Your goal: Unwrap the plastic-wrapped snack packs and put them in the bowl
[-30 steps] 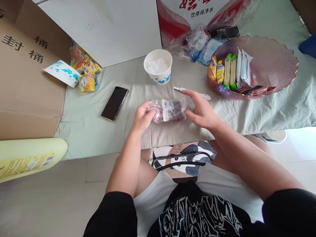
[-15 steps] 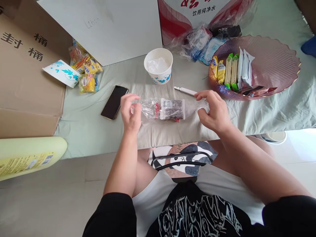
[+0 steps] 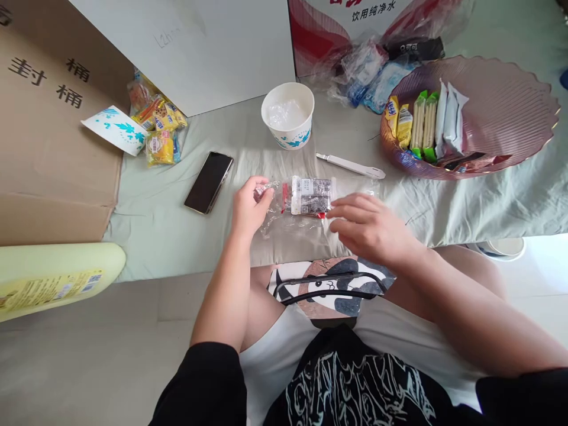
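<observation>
From the head camera, a clear crinkled plastic snack packet with a white label and dark contents point(image 3: 306, 198) lies on the pale green cloth-covered table point(image 3: 155, 225), just in front of the person. The left hand point(image 3: 249, 207) pinches the packet's left end between thumb and fingers. The right hand point(image 3: 370, 228) rests loosely curled at the packet's right end, fingers touching the wrapper; whether it grips is unclear. A white paper cup point(image 3: 288, 115) stands beyond, and a black smartphone point(image 3: 208, 181) lies to the left.
</observation>
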`<state>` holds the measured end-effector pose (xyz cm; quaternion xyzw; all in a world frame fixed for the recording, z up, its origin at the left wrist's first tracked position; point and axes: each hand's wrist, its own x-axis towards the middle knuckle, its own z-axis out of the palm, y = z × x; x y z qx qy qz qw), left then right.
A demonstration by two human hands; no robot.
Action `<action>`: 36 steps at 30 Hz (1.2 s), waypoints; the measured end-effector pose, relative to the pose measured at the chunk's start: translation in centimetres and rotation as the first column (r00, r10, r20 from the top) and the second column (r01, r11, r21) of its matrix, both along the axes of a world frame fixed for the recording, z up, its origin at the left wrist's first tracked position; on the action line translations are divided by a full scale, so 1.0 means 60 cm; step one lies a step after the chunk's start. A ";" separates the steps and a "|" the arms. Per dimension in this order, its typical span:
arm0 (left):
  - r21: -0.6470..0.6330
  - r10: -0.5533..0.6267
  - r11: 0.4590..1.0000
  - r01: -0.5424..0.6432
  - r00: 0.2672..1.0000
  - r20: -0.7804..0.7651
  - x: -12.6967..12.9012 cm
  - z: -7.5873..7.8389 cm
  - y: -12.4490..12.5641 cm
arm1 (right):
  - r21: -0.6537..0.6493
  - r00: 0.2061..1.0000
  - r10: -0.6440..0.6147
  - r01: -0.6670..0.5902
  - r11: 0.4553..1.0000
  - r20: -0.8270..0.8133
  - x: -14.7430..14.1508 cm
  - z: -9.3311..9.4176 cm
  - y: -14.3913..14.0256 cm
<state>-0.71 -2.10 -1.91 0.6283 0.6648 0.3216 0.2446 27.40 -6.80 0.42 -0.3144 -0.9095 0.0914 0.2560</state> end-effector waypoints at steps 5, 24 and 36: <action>-0.114 0.048 0.993 -0.037 0.994 0.094 0.003 0.003 0.004 | -0.349 0.984 0.084 -0.025 0.937 0.156 -0.003 0.001 -0.011; -0.422 -0.060 0.769 0.480 0.712 0.699 0.019 0.026 -0.014 | -0.296 0.945 -0.326 0.306 0.905 -0.019 -0.060 -0.050 0.016; -0.342 0.251 0.940 0.000 0.680 0.689 0.031 0.034 0.013 | -0.373 0.886 -0.462 0.415 0.830 -0.044 -0.033 -0.026 0.032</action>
